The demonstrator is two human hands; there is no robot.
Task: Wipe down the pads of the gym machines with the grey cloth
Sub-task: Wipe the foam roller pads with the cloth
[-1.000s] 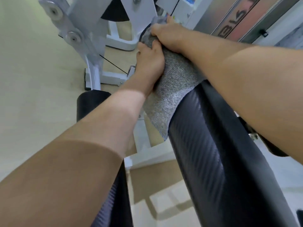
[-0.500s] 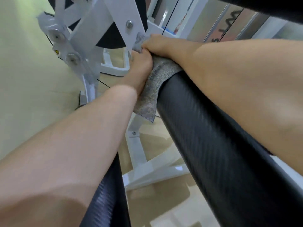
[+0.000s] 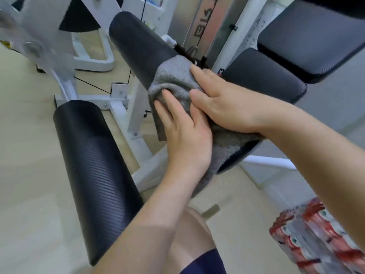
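Pressing the grey cloth [image 3: 173, 84] around the upper roller pad [image 3: 138, 46], both hands work side by side near the pad's nearer end. The left hand [image 3: 185, 135] lies flat on the cloth's near side, fingers [image 3: 167, 99] straight and close together, not pinching anything. The right hand [image 3: 223, 103] cups over the top, fingers slightly spread and curved down onto the fabric, so the cloth is trapped between palm and pad rather than gripped in a fist.

The cloth looks soft, light and limp: it bunches under the hands, drapes round the curve, and a loose flap hangs below the pad. It will likely follow the roller's shape easily, but could slide or ruck unless held flat with broad palm pressure. The pad's ribbed black cover looks firm and a little grippy, which should drag the cloth.

A second roller pad [image 3: 94, 165] sits lower on the left, apart from the hands, and the seat pad [image 3: 266, 76] lies beyond; neither is touched by the cloth now.
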